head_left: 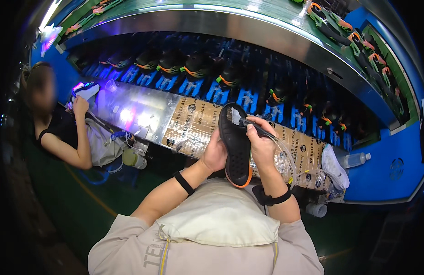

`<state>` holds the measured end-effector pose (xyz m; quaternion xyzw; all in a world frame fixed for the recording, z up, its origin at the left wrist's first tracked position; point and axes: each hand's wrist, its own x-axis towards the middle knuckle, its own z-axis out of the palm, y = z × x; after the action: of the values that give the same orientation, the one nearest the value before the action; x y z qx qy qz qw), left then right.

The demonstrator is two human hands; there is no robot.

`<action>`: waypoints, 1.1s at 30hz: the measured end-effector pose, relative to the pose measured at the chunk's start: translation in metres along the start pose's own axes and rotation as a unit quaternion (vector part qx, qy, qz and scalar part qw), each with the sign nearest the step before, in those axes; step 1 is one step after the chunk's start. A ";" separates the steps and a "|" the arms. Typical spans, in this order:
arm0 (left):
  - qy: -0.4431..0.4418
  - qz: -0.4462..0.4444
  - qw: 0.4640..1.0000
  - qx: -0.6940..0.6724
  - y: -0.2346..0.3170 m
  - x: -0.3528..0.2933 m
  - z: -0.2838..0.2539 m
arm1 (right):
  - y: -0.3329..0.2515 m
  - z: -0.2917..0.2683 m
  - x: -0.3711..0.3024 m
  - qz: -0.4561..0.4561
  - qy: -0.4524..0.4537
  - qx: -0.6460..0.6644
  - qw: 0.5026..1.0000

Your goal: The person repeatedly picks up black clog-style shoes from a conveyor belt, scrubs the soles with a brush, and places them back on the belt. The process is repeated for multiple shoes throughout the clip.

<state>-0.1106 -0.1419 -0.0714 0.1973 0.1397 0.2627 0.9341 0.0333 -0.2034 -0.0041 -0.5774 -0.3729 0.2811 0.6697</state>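
A black shoe sole (238,158) with an orange edge at its near end stands almost upright before me, its inner face turned up. My left hand (215,153) grips it along its left edge. In my right hand (263,145) is a dark, pen-like glue brush (261,131), fed by a thin clear tube (290,156). The brush tip meets a wet white patch (235,116) near the sole's far end. Both my wrists carry black bands.
Beyond my hands runs a bench covered in printed cardboard (191,126). Black shoes (198,66) sit on blue holders behind it, below a conveyor (267,13). A white shoe (333,167) and a clear bottle (356,159) lie right. A co-worker (60,123) holds a shoe left.
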 end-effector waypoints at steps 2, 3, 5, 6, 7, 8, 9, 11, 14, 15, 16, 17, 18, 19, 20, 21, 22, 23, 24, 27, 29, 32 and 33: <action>0.001 0.011 1.000 0.009 -0.003 0.003 -0.003 | -0.001 0.002 -0.002 -0.017 0.002 -0.029 0.999; 0.002 0.017 1.000 0.013 -0.004 0.005 -0.004 | -0.001 0.003 -0.003 -0.032 -0.001 -0.051 0.998; 0.003 0.052 0.997 0.059 -0.007 0.008 -0.004 | -0.003 0.005 -0.008 -0.044 -0.016 -0.075 0.996; 0.005 0.071 0.994 0.080 -0.007 0.009 -0.004 | -0.003 0.003 -0.012 -0.059 -0.038 -0.110 0.992; 0.019 0.072 0.995 0.072 -0.008 0.016 -0.017 | -0.004 0.000 -0.016 -0.074 -0.060 -0.143 0.985; 0.013 0.078 0.995 0.061 -0.008 0.021 -0.026 | -0.006 -0.006 -0.020 -0.089 -0.083 -0.178 0.977; 0.008 0.085 0.995 0.053 -0.003 0.024 -0.033 | -0.014 -0.011 -0.026 -0.067 -0.107 -0.195 0.973; 0.006 0.090 0.995 0.047 0.004 0.028 -0.044 | -0.032 -0.030 -0.033 -0.042 -0.193 -0.257 0.946; -0.062 0.058 0.996 0.028 0.018 0.020 -0.039 | -0.052 -0.047 -0.029 0.009 -0.270 -0.289 0.918; -0.052 0.047 0.996 0.047 0.018 0.019 -0.036 | -0.049 -0.047 -0.027 0.009 -0.247 -0.249 0.936; -0.038 0.049 0.997 0.039 0.014 0.016 -0.031 | -0.047 -0.047 -0.024 0.008 -0.223 -0.208 0.952; -0.024 0.052 0.998 0.033 0.010 0.012 -0.021 | -0.049 -0.038 -0.016 -0.007 -0.163 -0.179 0.970; -0.011 0.056 0.998 0.027 0.007 0.009 -0.015 | -0.040 -0.030 -0.010 0.012 -0.106 -0.131 0.986; -0.028 0.062 0.996 0.065 0.002 0.008 -0.018 | -0.033 -0.019 -0.006 -0.010 -0.067 -0.084 0.994; -0.029 0.070 0.993 0.086 0.000 0.007 -0.018 | -0.026 -0.010 -0.003 -0.031 -0.030 -0.036 0.998; -0.030 0.079 0.991 0.107 -0.003 0.007 -0.016 | -0.019 -0.006 -0.002 -0.076 -0.039 -0.053 0.995; -0.030 0.089 0.987 0.128 -0.004 0.007 -0.015 | -0.015 -0.003 -0.001 -0.120 -0.049 -0.071 0.989; -0.019 0.102 0.985 0.137 -0.005 0.006 -0.018 | -0.026 -0.004 -0.004 -0.097 -0.101 -0.108 0.984; -0.030 0.101 0.988 0.116 -0.001 0.006 -0.023 | -0.020 -0.008 -0.003 -0.108 -0.150 -0.090 0.979; -0.038 0.067 0.996 0.043 0.009 0.001 -0.026 | -0.012 -0.024 0.001 0.055 -0.195 0.068 0.977; -0.032 0.050 0.997 0.058 0.010 0.003 -0.028 | -0.016 -0.014 0.000 0.034 -0.101 0.080 0.991; -0.032 0.050 0.998 0.028 0.010 0.004 -0.031 | -0.031 -0.020 -0.004 -0.139 -0.234 -0.176 0.946; -0.033 0.053 0.998 0.012 0.012 0.004 -0.033 | -0.039 -0.021 -0.002 -0.139 -0.285 -0.196 0.928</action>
<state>-0.1246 -0.1209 -0.0958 0.2240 0.1013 0.3040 0.9204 0.0475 -0.2241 0.0324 -0.5350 -0.6721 0.2598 0.4410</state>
